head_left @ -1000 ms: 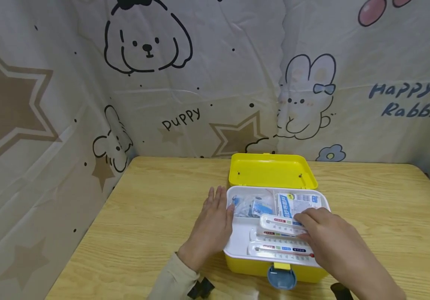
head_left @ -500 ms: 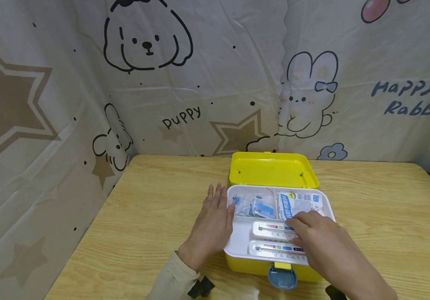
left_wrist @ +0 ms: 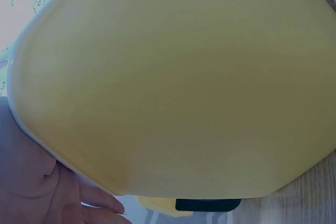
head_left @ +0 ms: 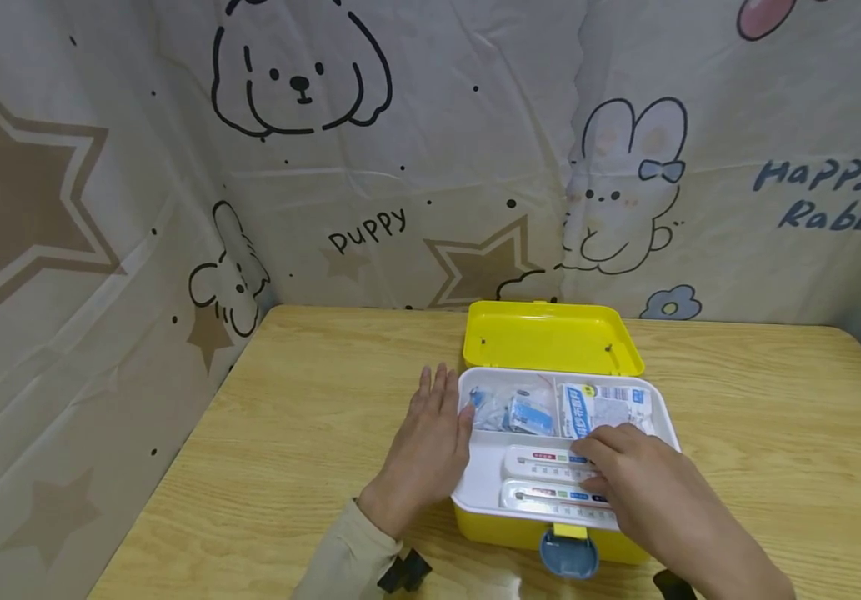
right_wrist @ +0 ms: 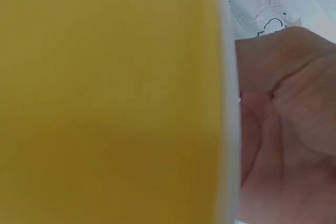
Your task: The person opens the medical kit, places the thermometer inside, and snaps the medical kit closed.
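A smooth yellow plastic box (head_left: 501,528) is set on a wood-grained table (head_left: 325,400), its white tray (head_left: 663,421) touched at the left rim by the straight-fingered left hand (head_left: 427,439). In front, the rear thermometer (head_left: 541,462), rounded and colour-printed, is pinched by the right hand (head_left: 658,492); the front thermometer (head_left: 553,501) is laid parallel. Behind, a clear bag (head_left: 513,411) and gauze packet (head_left: 610,408) are partitioned.

Upper thermometer (head_left: 546,464) lowered leftward, apparently onto middle one; right hand (head_left: 651,483) shifted along.
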The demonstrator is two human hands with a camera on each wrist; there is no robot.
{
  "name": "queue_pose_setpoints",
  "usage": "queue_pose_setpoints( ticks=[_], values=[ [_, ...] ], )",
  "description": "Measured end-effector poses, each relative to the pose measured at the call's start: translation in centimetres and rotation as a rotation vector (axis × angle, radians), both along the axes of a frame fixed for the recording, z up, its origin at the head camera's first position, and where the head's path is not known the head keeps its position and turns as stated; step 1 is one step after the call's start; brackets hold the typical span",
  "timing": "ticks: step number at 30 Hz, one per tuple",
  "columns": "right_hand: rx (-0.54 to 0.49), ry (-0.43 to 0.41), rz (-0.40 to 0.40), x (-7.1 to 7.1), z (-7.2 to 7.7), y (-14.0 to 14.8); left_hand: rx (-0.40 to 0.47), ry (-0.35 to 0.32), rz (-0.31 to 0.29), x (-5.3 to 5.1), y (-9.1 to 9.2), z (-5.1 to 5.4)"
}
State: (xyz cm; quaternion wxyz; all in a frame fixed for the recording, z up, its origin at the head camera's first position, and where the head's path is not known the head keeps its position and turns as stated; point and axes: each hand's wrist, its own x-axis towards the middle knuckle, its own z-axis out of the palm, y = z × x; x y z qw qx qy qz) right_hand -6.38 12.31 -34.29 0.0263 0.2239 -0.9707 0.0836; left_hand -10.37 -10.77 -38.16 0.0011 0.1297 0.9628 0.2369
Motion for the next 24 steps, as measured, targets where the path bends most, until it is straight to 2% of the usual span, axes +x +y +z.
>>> queue_pose_setpoints(
  ticks=[13,19,24],
  values=[
    [-0.015,-0.03,-0.009,-0.1,-0.2,0.2,0.014,0.014,-0.017,0.0,-0.1,0.0],
    [-0.042,-0.042,-0.017,0.1,0.1,0.5,0.027,-0.003,-0.015,-0.1,-0.1,0.0],
    [-0.07,-0.053,-0.12,0.0,0.4,2.0,0.03,-0.012,-0.014,-0.1,-0.1,0.0]
  ],
)
